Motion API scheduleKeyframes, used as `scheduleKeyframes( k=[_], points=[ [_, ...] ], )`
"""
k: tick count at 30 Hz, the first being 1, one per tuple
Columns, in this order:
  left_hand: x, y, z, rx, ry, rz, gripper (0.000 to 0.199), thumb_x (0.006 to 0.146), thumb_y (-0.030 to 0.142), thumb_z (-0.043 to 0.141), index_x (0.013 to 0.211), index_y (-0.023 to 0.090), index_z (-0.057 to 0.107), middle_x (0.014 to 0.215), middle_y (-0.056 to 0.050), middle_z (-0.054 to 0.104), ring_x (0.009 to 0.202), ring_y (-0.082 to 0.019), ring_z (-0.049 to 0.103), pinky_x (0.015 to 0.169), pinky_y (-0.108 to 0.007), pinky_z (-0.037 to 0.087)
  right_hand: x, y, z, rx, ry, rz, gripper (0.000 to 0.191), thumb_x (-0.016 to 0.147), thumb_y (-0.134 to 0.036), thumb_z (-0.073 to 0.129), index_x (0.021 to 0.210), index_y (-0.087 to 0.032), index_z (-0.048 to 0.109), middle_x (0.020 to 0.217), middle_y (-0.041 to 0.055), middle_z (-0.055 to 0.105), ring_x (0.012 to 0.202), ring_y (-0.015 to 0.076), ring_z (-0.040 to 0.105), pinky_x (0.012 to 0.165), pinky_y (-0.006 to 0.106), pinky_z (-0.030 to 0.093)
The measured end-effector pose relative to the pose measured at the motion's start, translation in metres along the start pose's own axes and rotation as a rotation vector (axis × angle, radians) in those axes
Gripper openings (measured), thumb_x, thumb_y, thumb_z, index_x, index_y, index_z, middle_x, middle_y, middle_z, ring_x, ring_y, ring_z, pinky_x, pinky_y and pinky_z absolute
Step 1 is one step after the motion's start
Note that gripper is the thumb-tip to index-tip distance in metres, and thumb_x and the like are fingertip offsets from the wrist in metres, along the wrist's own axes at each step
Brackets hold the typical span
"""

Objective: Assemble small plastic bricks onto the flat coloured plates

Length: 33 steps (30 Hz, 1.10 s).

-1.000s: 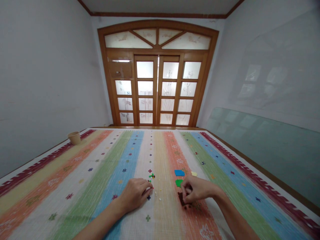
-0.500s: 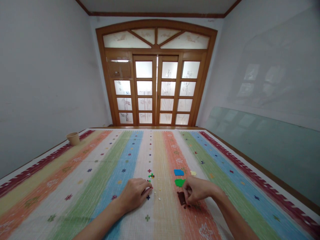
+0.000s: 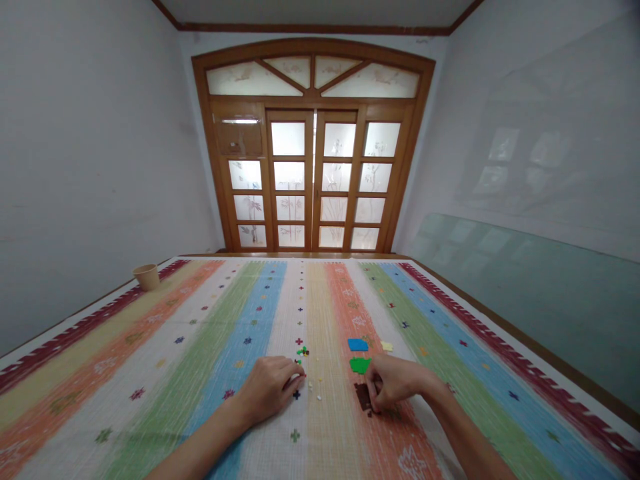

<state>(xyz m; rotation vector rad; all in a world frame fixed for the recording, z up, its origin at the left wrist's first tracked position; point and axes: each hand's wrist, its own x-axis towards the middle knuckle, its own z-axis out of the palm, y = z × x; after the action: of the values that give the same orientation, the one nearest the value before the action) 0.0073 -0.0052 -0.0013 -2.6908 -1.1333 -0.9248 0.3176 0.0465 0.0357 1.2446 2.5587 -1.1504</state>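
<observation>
Though curled, left hand (image 3: 267,390) near tiny pale bits (image 3: 311,385), right hand (image 3: 395,385) at dark brown piece (image 3: 363,397), each grip unclear.

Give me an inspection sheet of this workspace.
Surface: striped woven cloth, with small stitched crosses.
Job's things: dark brown piece, green piece, blue piece, yellow piece, tiny coloured bits.
Clutter: tan cup at the far left edge.
Hands: right hand touches the dark brown piece; left hand curled beside the tiny coloured bits.
Cables: nothing seen.
Surroundings: wooden glazed doors ahead; glass pane along the right wall.
</observation>
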Motion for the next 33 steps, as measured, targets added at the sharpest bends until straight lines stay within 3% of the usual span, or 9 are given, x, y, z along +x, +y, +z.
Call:
scheduleKeyframes(
  k=[18,25,33],
  points=[
    [0.0,-0.001,-0.001,0.007,0.019,-0.029,0.018,0.094,0.022,0.049,0.088,0.019,0.066,0.071,-0.004,0.069,0.064,-0.015,0.065,0.061,-0.025,0.046,-0.001,-0.002,-0.002,-0.09,0.057,0.105,0.006,0.055,-0.014,0.07,0.059,-0.016,0.074,0.054,-0.0029,0.061,0.051,0.0098,0.047,0.046,0.02,0.028],
    [0.0,-0.006,0.0,0.063,0.062,-0.113,0.019,0.093,0.023,0.049,0.089,0.019,0.068,0.077,-0.005,0.073,0.068,-0.017,0.068,0.064,-0.024,0.049,0.002,0.001,-0.002,-0.025,0.079,0.029,0.006,0.056,-0.014,0.068,0.059,-0.017,0.072,0.055,-0.0032,0.061,0.05,0.0091,0.047,0.045,0.019,0.028],
    [0.0,-0.01,0.001,0.125,0.037,-0.242,0.019,0.092,0.023,0.049,0.091,0.02,0.069,0.074,-0.004,0.073,0.064,-0.018,0.068,0.061,-0.025,0.047,0.006,-0.003,-0.002,0.012,0.195,-0.018,0.005,0.059,-0.015,0.07,0.063,-0.016,0.072,0.053,-0.0042,0.055,0.05,0.0089,0.045,0.046,0.02,0.025]
  ],
)
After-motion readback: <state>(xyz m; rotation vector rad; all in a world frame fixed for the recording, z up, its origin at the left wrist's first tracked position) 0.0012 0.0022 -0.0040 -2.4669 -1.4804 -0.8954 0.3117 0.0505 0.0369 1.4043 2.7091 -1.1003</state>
